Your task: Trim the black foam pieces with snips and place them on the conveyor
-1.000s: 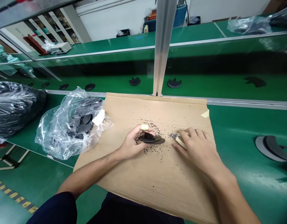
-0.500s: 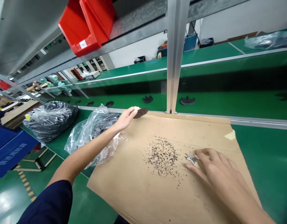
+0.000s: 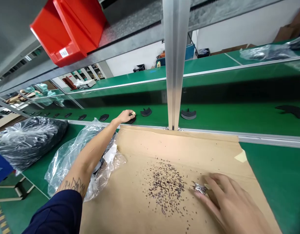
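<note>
My left hand (image 3: 124,116) reaches out over the green belt behind the bench, its fingers closed on a black curved part (image 3: 131,120) that is at the belt's surface, partly covered by them. Close to its right is another black curved part (image 3: 146,112) with a small stub on top. Low at the right, my right hand (image 3: 228,198) is curled around small metal nippers (image 3: 200,188); the silver jaws stick out past the fingers, the handles mostly hidden. Beside the jaws, many tiny dark scraps (image 3: 166,187) are scattered over a brown cardboard sheet (image 3: 130,208).
A clear plastic bag (image 3: 64,156) with dark parts lies under my left forearm. Farther left sits a full bag (image 3: 30,139). Several black parts line the belt (image 3: 218,120). A metal post (image 3: 174,65) rises behind the cardboard, and a red bin (image 3: 69,32) hangs overhead.
My left hand has moved from above the cardboard's back edge forward to the belt, taking the curved part with it. My right hand stays over the cardboard with the nippers. The view has shifted.
</note>
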`<action>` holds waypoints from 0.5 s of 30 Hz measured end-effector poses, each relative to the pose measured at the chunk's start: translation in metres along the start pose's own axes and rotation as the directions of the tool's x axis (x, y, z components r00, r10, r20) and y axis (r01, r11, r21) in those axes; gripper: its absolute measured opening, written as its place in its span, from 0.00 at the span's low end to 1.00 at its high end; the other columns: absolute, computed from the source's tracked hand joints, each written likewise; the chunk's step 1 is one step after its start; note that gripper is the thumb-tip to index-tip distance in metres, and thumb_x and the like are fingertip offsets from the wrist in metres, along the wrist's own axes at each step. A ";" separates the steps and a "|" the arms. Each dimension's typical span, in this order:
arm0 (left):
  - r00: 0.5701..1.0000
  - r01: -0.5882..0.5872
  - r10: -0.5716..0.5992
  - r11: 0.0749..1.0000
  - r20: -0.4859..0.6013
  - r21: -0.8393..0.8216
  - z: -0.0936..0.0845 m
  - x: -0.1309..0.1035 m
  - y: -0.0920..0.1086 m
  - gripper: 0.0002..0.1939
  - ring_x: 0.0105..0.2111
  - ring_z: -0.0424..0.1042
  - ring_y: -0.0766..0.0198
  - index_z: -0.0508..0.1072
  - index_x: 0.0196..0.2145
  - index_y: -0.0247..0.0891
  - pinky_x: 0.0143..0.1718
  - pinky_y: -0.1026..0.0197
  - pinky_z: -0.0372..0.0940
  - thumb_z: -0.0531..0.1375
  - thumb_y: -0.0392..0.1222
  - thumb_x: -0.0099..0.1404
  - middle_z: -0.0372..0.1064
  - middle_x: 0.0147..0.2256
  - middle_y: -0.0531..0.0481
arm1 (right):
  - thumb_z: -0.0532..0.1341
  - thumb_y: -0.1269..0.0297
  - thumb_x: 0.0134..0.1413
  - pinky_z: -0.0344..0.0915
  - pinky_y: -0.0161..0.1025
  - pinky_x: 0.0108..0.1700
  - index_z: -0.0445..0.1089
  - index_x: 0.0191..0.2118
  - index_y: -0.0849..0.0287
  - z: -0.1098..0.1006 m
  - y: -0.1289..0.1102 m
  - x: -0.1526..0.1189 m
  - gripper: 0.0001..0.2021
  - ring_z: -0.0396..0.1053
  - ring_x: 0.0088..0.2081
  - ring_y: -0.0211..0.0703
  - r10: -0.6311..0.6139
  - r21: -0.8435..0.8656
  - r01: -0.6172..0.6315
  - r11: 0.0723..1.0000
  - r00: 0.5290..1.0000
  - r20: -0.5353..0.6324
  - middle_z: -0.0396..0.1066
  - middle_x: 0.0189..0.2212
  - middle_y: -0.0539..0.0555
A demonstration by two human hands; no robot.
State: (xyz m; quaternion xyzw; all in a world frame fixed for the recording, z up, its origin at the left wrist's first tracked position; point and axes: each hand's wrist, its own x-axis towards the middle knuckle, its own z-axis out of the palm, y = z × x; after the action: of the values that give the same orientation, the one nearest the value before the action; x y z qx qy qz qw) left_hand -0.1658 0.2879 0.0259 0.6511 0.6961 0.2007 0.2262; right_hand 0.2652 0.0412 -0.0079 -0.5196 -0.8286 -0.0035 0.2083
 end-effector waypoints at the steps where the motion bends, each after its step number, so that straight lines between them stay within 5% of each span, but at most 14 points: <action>1: 1.000 0.022 -0.022 1.000 -0.018 -0.016 0.007 0.007 0.004 0.16 0.49 0.73 0.56 0.72 0.51 0.34 0.51 0.48 0.71 0.60 0.45 0.71 0.70 0.51 0.43 | 0.49 0.42 0.65 0.71 0.52 0.42 0.76 0.43 0.58 0.000 0.001 0.000 0.27 0.74 0.44 0.60 -0.003 -0.010 0.003 1.000 1.000 -0.001 0.75 0.43 0.63; 5: 0.990 0.103 -0.115 0.986 -0.086 -0.129 0.040 0.025 0.028 0.18 0.49 0.73 0.56 0.69 0.54 0.34 0.50 0.48 0.72 0.60 0.46 0.71 0.69 0.52 0.42 | 0.50 0.43 0.66 0.71 0.51 0.41 0.76 0.43 0.57 0.001 0.000 0.002 0.25 0.75 0.42 0.59 0.000 -0.014 -0.001 1.000 1.000 -0.015 0.76 0.42 0.62; 8: 0.987 0.106 -0.132 0.961 -0.088 -0.255 0.049 0.018 0.045 0.18 0.48 0.73 0.57 0.69 0.54 0.34 0.48 0.50 0.73 0.60 0.46 0.72 0.69 0.51 0.42 | 0.51 0.44 0.66 0.71 0.50 0.39 0.75 0.40 0.57 0.000 -0.002 0.004 0.23 0.74 0.40 0.57 0.009 -0.004 -0.009 1.000 0.999 -0.037 0.75 0.39 0.61; 12: 0.998 -0.007 -0.021 0.906 -0.062 -0.422 0.032 -0.022 0.064 0.13 0.37 0.75 0.64 0.71 0.48 0.32 0.40 0.58 0.74 0.61 0.43 0.70 0.72 0.42 0.46 | 0.52 0.49 0.67 0.71 0.50 0.39 0.74 0.39 0.57 -0.005 -0.009 0.007 0.19 0.74 0.41 0.56 0.010 0.067 -0.002 0.998 0.993 -0.122 0.75 0.37 0.61; 15: 0.993 -0.115 0.115 0.850 -0.033 -0.513 0.023 -0.077 0.078 0.11 0.27 0.75 0.68 0.71 0.41 0.30 0.34 0.63 0.73 0.67 0.38 0.63 0.71 0.31 0.51 | 0.54 0.53 0.67 0.73 0.48 0.43 0.73 0.45 0.55 -0.012 -0.020 0.009 0.16 0.75 0.43 0.54 0.019 0.270 0.031 0.962 0.983 -0.181 0.75 0.40 0.60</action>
State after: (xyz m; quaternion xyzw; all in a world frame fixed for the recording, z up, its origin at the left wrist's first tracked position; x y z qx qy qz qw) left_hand -0.0853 0.2168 0.0554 0.6076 0.5771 0.3926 0.3791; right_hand 0.2487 0.0370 0.0108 -0.4811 -0.8004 0.0623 0.3522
